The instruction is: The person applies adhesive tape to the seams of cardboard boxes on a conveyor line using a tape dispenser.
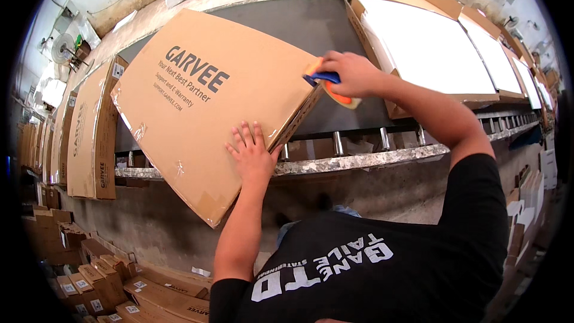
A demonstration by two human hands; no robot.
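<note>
A large flat brown cardboard box [239,60] with dark printing lies turned at an angle across the conveyor, its near corner jutting past the front rail. My left hand [252,154] rests flat on the box near its right-hand edge, fingers spread. At the box's far right corner, my right hand [350,73] grips a blue and orange tape dispenser [326,78], which touches the corner. Clear tape shines along the box's right edge and on its left and near corners. The underside of the box is hidden.
The conveyor has a dark belt [287,21] and a worn front rail [359,162] with metal rollers. Opened cartons with white panels [424,42] stand to the right. Closed boxes [89,131] line the left, and more boxes [161,293] are stacked on the floor at lower left.
</note>
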